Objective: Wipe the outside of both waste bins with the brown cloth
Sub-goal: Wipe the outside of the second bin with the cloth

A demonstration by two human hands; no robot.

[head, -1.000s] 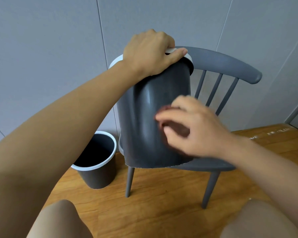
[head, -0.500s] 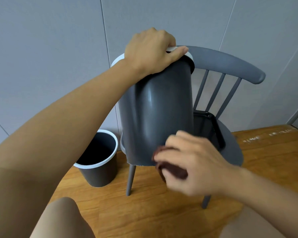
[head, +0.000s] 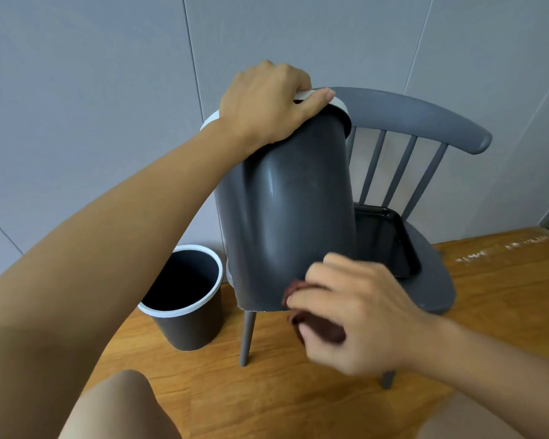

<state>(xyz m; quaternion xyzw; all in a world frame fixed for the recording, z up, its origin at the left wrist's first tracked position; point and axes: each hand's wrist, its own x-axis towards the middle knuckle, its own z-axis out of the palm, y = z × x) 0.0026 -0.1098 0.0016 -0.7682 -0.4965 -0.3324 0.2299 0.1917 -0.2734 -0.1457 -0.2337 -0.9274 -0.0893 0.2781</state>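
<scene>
Nearest the camera, two bare knees show at the bottom edge above the wooden floor (head: 298,407). Just beyond them the right hand (head: 358,315) is curled round the brown cloth (head: 322,327), bunched in its fingers and mostly hidden; the cloth sits at the bottom edge of the tilted bin (head: 286,223), and it looks to be touching the wall there, though the blur makes that hard to confirm. This bin is dark grey with a white rim, leaning with its top away from the camera, its base over the front of the chair (head: 425,280) seat. The left hand (head: 267,103) grips its rim from above, fingers over the edge and thumb along it. On the seat beside the bin lies a black tray (head: 390,239). The second bin (head: 184,299) stands upright on the floor left of the chair, near its front leg. A grey panelled wall (head: 92,106) stands behind.
</scene>
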